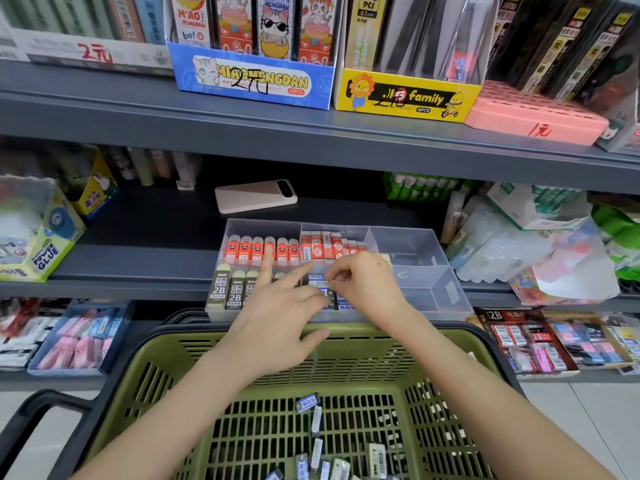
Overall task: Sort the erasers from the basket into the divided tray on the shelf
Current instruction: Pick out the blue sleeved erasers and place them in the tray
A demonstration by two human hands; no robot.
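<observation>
While the left hand [277, 306] is spreading its straight, empty fingers [267, 268] over the clear plastic divided tray [408, 249], the index fingertip is lying across the tray's back-left row, so a careless sweep could be toppling erasers there. Just right of it, the right hand [363, 285] is curling its fingers [341, 273] into a tight pinch on a small blue-and-white sleeved eraser [318, 284] above the tray's front-middle compartment. The grip looks shallow, so the eraser may be slipping, landing askew or dropping past the tray's front wall. The tray's front is sitting at the edge of the grey metal shelf [138, 268], so hard downward pressing could be tipping it forward.

Inside the tray, orange face-printed erasers [246, 249] are standing in the back-left compartment and brown 2B erasers [227, 289] in the front-left. Orange-and-white barcoded erasers [322, 245] are filling the back-middle, blue-and-white ones [344, 304] are gathering in the front-middle, and both right-hand compartments are showing nothing. Below the tray's front, the olive-green slotted plastic basket [346, 367] is holding a scatter of loose blue-and-white erasers [306, 402] awaiting sorting.
</observation>
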